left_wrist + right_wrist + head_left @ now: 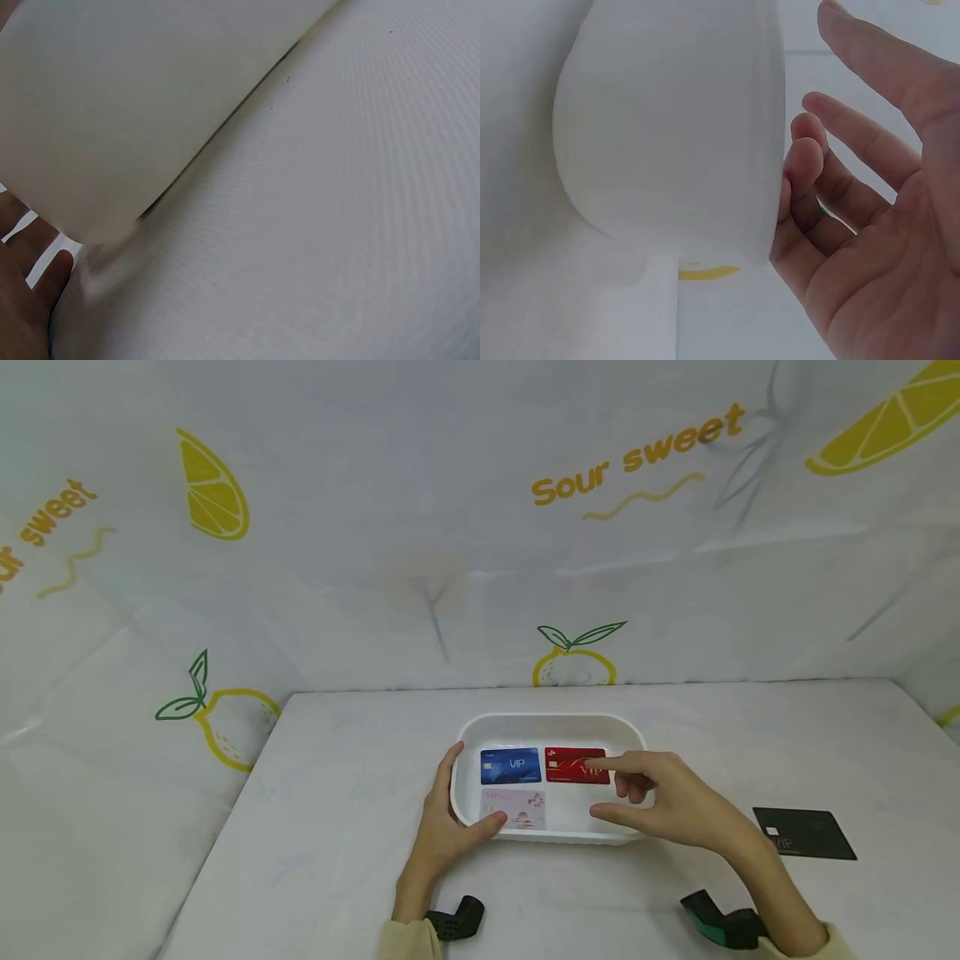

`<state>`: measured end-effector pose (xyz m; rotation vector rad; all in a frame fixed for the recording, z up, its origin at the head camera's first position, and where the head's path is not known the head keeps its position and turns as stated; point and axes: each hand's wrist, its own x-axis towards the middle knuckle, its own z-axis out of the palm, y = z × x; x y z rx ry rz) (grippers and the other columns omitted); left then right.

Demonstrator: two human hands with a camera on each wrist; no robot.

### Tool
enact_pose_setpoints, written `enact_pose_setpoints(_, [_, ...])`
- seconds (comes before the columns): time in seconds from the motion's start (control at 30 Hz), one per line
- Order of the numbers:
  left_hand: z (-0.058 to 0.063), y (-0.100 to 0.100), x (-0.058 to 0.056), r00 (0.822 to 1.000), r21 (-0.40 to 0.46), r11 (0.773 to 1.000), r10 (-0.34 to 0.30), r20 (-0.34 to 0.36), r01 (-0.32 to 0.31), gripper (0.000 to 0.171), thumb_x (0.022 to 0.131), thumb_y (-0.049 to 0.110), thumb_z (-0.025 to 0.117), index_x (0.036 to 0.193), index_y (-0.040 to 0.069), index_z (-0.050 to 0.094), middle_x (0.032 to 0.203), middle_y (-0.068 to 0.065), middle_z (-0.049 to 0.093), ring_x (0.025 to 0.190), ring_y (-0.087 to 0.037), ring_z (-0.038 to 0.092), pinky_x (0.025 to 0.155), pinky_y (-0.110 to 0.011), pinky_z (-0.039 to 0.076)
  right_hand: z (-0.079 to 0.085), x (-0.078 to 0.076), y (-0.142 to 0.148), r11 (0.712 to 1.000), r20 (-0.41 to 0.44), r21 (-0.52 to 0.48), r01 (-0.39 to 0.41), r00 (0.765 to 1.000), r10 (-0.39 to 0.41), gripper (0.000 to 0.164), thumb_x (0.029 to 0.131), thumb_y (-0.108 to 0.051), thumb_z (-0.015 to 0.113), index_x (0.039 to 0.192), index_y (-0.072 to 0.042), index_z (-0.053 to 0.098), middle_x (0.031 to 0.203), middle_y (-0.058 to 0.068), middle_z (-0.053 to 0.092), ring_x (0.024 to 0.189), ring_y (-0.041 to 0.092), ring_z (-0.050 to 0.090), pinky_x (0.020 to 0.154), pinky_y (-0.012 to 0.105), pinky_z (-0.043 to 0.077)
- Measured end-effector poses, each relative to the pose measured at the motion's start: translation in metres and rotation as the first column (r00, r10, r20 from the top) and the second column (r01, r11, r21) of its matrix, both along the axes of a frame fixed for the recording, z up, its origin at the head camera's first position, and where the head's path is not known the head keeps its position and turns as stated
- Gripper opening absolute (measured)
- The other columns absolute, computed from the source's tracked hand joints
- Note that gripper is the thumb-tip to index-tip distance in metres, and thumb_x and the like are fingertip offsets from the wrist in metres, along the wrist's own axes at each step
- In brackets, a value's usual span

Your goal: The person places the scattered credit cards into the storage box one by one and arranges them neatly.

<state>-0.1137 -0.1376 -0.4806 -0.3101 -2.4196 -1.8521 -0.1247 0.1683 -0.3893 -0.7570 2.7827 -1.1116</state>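
Observation:
A white plastic tray (pixel 551 837) sits on the table with three cards inside. At its upper left lies a blue VIP card (pixel 511 766), with a red VIP card (pixel 576 766) to its right. Below the blue one is a pink card (pixel 525 810). My left hand (pixel 447 827) grips the tray's left end, fingers along the outer side and thumb over the front rim. Over the tray's right end is my right hand (pixel 667 797), index finger stretched above the red card and thumb apart; whether the fingertip touches the card I cannot tell.
A black VIP card (pixel 813 833) lies on the white table (pixel 337 793) to the right of the tray, partly behind my right wrist. Behind the table stands a white backdrop (pixel 360 568) printed with lemons and words.

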Motion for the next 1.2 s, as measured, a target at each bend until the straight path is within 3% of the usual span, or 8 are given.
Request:
enact_pose_setpoints(0.27, [0.0, 0.0, 0.001, 1.0, -0.022, 1.0, 0.014, -0.013, -0.014, 0.11, 0.072, 0.028, 0.088, 0.162, 0.023, 0.025, 0.151, -0.013, 0.053, 0.117, -0.026, 0.058, 0.095, -0.029, 0.051, 0.0, 0.002, 0.012, 1.0, -0.024, -0.016, 0.006, 1.0, -0.006, 0.049, 0.08, -0.034, 0.087, 0.121, -0.01, 0.074, 0.075, -0.006, 0.053, 0.071, 0.003, 0.049, 0.062, 0.022, 0.045])
enact_pose_setpoints(0.5, [0.0, 0.0, 0.0, 1.0, -0.015, 1.0, 0.01, -0.008, -0.01, 0.11, 0.072, 0.028, 0.088, 0.162, 0.024, 0.025, 0.15, -0.013, 0.053, 0.117, -0.026, 0.058, 0.096, -0.03, 0.051, -0.005, 0.005, 0.029, 0.998, -0.134, -0.06, -0.001, 0.991, -0.007, 0.046, 0.076, -0.023, 0.09, 0.117, -0.008, 0.075, 0.076, -0.009, 0.054, 0.07, 0.002, 0.051, 0.062, 0.021, 0.045])
enact_pose_setpoints(0.7, [0.001, 0.001, 0.001, 1.0, -0.009, 1.0, 0.006, -0.005, -0.006, 0.11, 0.072, 0.028, 0.088, 0.162, 0.023, 0.025, 0.151, -0.014, 0.053, 0.118, -0.027, 0.059, 0.096, -0.03, 0.052, -0.01, 0.008, 0.045, 0.997, -0.172, -0.074, -0.002, 0.985, -0.011, 0.046, 0.075, -0.017, 0.09, 0.118, -0.009, 0.075, 0.077, -0.014, 0.053, 0.07, 0.0, 0.052, 0.063, 0.02, 0.046])
enact_pose_setpoints(1.2, [0.0, 0.001, 0.001, 1.0, -0.011, 1.0, 0.006, -0.001, -0.006, 0.11, 0.073, 0.028, 0.088, 0.162, 0.02, 0.024, 0.153, -0.014, 0.051, 0.119, -0.027, 0.059, 0.096, -0.029, 0.053, -0.026, 0.014, 0.078, 0.996, -0.136, -0.074, 0.051, 0.989, -0.061, 0.045, 0.074, -0.011, 0.09, 0.116, -0.008, 0.075, 0.078, -0.011, 0.054, 0.07, 0.003, 0.052, 0.062, 0.02, 0.042])
